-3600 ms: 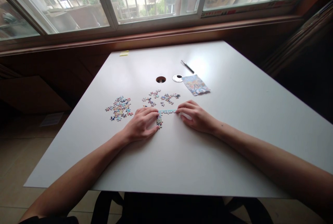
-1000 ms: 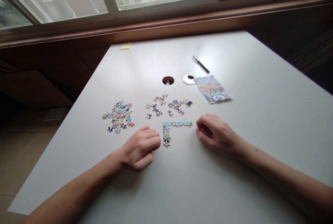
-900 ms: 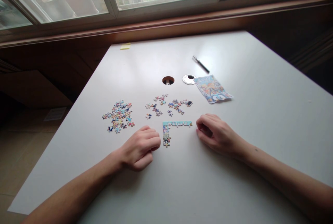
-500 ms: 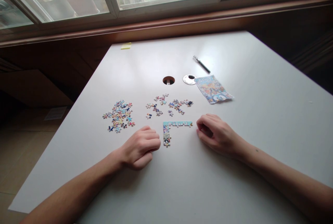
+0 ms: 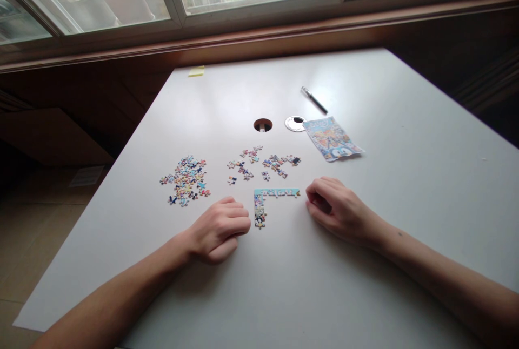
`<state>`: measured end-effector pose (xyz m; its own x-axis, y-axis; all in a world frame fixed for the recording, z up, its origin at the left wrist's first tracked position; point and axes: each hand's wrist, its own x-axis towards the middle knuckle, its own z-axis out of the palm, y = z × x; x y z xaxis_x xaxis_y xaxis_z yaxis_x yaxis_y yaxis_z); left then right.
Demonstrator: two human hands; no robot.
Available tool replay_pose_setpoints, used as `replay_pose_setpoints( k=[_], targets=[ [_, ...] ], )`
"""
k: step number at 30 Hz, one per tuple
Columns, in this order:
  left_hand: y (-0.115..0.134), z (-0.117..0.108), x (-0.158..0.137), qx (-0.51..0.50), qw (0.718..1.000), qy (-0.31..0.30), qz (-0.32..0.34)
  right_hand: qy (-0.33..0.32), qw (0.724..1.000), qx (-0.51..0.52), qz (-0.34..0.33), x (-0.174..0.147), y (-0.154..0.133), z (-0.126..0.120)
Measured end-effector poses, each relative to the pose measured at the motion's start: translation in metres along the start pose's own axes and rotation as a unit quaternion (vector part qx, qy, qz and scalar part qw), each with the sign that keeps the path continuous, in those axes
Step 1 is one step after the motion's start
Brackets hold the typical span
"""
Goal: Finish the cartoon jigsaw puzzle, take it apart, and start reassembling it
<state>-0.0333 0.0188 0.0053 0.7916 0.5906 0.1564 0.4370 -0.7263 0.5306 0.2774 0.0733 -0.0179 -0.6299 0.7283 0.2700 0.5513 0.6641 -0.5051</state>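
Note:
An L-shaped strip of joined jigsaw pieces (image 5: 279, 193), light blue along its top arm, lies flat between my hands. Just left of its lower arm, my left hand (image 5: 221, 229) rests on the table in a fist, and nothing shows in it. My right hand (image 5: 344, 211) lies on its side past the strip's right end, fingers curled round a hollow that looks empty. Beyond my left hand is a dense pile of loose jigsaw pieces (image 5: 187, 179). Two looser clusters, a left cluster (image 5: 244, 169) and a right cluster (image 5: 278, 164), lie behind the strip.
On the white table (image 5: 267, 295), a colourful picture sheet (image 5: 332, 139) lies behind my right hand, touching a round metal cover (image 5: 294, 123). A black pen (image 5: 315, 101), a cable hole (image 5: 263, 125) and a yellow sticky note (image 5: 197, 71) are farther back. Windows line the far side.

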Motion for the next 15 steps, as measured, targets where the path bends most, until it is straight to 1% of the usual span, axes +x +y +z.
replay_pose_setpoints(
  k=[15],
  targets=[
    [-0.0005, 0.0007, -0.0005, 0.004, 1.000, -0.004, -0.005, -0.002, 1.000, 0.001, -0.005, -0.0003, 0.0006, 0.0000]
  ],
)
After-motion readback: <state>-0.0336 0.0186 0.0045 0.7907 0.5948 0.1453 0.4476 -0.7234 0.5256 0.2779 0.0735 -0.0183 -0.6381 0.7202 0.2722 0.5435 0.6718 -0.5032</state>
